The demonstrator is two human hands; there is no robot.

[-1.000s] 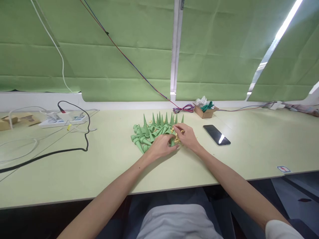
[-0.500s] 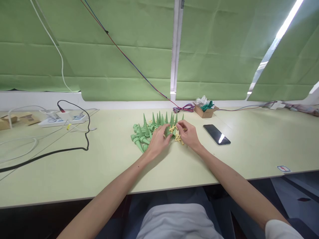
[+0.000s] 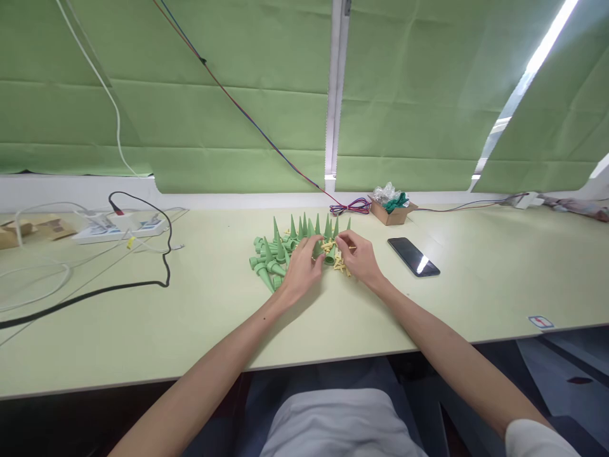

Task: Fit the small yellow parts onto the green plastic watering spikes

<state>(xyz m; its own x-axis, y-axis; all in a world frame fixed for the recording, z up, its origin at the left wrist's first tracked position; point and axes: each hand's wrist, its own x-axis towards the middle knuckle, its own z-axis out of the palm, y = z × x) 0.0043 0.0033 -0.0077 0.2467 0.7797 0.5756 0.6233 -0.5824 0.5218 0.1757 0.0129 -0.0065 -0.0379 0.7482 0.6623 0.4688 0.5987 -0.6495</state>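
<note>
A cluster of green plastic cone spikes point(image 3: 267, 268) lies and stands on the table in front of me, some with their points up. My left hand point(image 3: 304, 263) is curled at the right side of the cluster, with a green cone spike between thumb and fingers. Next to that thumb shows the round open end of a green cone point(image 3: 330, 258). My right hand point(image 3: 359, 255) is closed in a pinch just right of it, and a bit of a small yellow piece shows at the fingers. Small yellow plastic pieces point(image 3: 339, 265) lie heaped between my hands.
Right of my hands lies a black phone point(image 3: 413, 257). Behind it stands a small cardboard box point(image 3: 394, 216) with clear plastic and green material, beside a coiled red-blue cable point(image 3: 351, 207). At left are a white power strip point(image 3: 118, 230) and a black cable point(image 3: 167, 254).
My left thumb has drawn back slightly, and the open end of the green cone beside it shows more fully. My right hand has barely moved.
</note>
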